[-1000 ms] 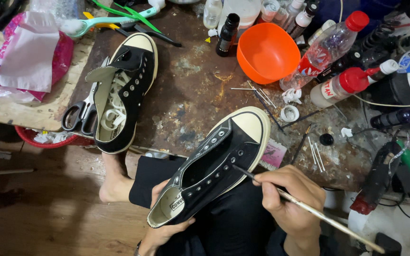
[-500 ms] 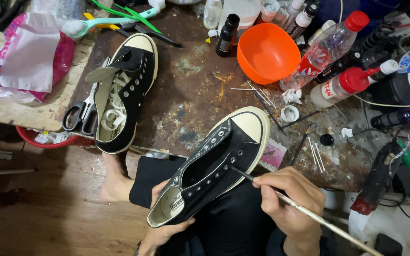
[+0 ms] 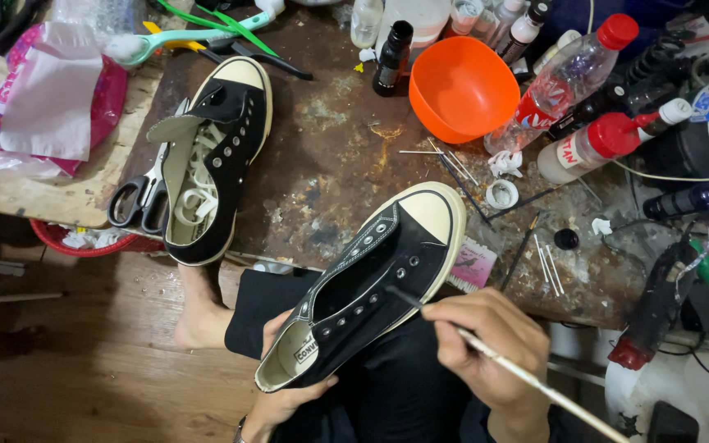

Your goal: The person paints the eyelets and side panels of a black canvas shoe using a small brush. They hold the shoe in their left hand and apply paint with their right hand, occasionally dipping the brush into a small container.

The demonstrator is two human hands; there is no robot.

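A black canvas sneaker [image 3: 371,283] with a cream toe cap and no laces rests over my lap, toe pointing to the workbench. My left hand [image 3: 285,394] cups its heel from underneath, mostly hidden by the shoe. My right hand [image 3: 490,344] grips a thin paintbrush [image 3: 527,373] like a pen, and its tip touches the side panel near the eyelets. The matching second sneaker [image 3: 211,164] lies on the bench at the left, tongue pulled out and white laces bundled inside.
Scissors [image 3: 143,197] lie beside the second sneaker. An orange bowl [image 3: 461,86], plastic bottles [image 3: 564,82], a small dark bottle [image 3: 391,57], loose sticks and cables crowd the stained bench [image 3: 330,164]. A pink bag [image 3: 43,98] sits left. My bare foot [image 3: 203,316] is on the wooden floor.
The brush has shifted slightly along the sneaker's side; hands and shoe otherwise hold the same pose.
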